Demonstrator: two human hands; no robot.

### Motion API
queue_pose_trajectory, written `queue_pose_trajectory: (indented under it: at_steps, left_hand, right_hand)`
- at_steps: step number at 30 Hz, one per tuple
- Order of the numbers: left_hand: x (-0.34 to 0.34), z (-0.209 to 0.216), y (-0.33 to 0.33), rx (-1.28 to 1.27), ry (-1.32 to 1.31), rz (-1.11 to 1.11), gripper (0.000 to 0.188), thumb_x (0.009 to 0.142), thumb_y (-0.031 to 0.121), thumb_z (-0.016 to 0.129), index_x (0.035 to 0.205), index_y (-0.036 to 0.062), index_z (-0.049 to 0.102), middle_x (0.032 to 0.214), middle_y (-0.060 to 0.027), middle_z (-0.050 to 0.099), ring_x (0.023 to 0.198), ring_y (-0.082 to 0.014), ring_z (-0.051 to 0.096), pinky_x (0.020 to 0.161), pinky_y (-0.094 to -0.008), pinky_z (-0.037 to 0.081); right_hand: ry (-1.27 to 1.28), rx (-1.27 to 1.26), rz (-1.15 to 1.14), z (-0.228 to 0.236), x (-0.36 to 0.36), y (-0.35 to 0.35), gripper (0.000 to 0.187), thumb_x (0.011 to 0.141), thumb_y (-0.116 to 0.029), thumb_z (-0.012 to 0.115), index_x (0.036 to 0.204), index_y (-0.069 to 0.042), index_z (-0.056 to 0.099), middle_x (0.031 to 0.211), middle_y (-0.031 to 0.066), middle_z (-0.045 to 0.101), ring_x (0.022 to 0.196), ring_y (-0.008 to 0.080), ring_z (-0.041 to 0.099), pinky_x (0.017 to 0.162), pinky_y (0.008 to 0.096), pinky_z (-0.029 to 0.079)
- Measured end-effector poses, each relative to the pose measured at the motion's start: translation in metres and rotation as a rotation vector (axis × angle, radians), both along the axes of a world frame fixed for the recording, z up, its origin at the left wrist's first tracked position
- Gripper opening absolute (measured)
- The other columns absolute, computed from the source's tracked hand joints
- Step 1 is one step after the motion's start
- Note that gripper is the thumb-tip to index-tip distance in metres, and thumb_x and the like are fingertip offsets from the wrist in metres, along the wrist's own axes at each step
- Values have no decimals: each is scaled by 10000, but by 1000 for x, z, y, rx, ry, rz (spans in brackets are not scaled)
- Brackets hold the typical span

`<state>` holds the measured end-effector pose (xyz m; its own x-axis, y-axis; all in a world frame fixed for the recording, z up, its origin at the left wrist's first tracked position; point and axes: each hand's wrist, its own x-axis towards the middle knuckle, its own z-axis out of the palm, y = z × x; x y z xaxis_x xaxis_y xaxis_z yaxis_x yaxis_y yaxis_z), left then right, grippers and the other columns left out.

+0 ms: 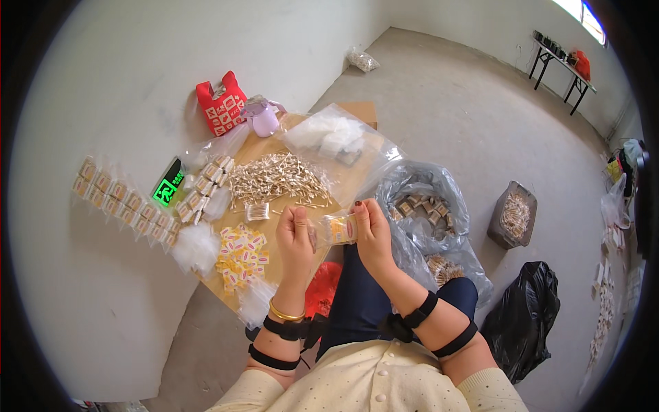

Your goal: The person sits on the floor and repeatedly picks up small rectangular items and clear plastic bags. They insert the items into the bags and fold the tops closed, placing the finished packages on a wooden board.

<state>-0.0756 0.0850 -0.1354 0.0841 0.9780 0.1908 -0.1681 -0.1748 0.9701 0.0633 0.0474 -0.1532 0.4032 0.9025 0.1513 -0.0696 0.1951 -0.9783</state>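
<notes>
Between my two hands, over the table's near edge, is a small clear plastic bag (333, 230) with a yellow-and-white card showing through it. My left hand (294, 232) pinches the bag's left end. Thumb and fingers of my right hand (373, 235) close on its right end. Whether swabs lie behind the card, I cannot tell. Left of my left hand sits a small bundle of cotton swabs (257, 211). Beyond it spreads a heap of loose cotton swabs (280, 177). Yellow-and-white cards (241, 255) lie scattered nearer me.
Filled packs (127, 206) stand in rows at the left, near clear bags (197, 248) and a green-lit sign (168, 184). A lilac jug (261, 117) and red bag (222, 104) stand behind. Right of the table are a large plastic sack (446, 182), grey bin (513, 214) and black bag (525, 319).
</notes>
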Motion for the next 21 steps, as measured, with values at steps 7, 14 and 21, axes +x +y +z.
queue_pose_trajectory:
  at_steps: [7, 14, 21]
  left_hand:
    - [-25, -11, -3, -104, -45, 1, 314, 1002, 340, 557, 793, 110, 512, 553, 68, 403, 442, -19, 322, 410, -209, 256]
    - [-93, -46, -15, -110, 140, 278, 231, 978, 235, 614, 853, 42, 591, 581, 49, 493, 444, -16, 399, 406, -196, 287]
    - [-165, -85, -40, -208, 246, 590, 248, 974, 261, 614, 859, 42, 608, 660, 29, 573, 448, -16, 417, 401, -200, 324]
  right_hand:
    - [-81, 1, -14, -7, -11, 13, 305, 1035, -277, 490, 873, -21, 523, 680, 22, 462, 654, 78, 394, 584, 268, 370]
    - [-302, -80, 117, -28, -48, 38, 300, 1015, -275, 517, 886, -5, 530, 652, 115, 472, 589, 182, 410, 570, 338, 381]
    - [-485, -256, 243, -75, -94, 70, 323, 998, -311, 528, 908, -2, 551, 714, 195, 581, 647, 324, 563, 604, 419, 429]
